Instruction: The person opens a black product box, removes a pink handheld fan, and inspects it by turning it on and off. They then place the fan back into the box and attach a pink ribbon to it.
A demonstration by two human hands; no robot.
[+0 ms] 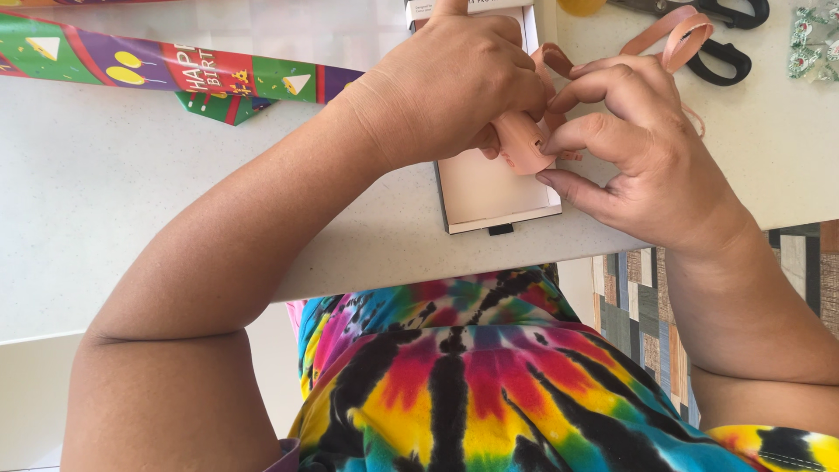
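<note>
Pink ribbon sits pinched between the fingers of both hands over a white box at the desk's near edge; left hand presses down to steady it, right hand clamps the loop. Scissors lie near the far edge.

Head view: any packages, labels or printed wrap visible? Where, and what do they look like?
Box: white, flat, rectangular with dark edges, at the table's near edge under both hands.
Wrapping paper: long strip at upper left on the table, green, purple and red with yellow shapes.
No screens or signs.
</note>
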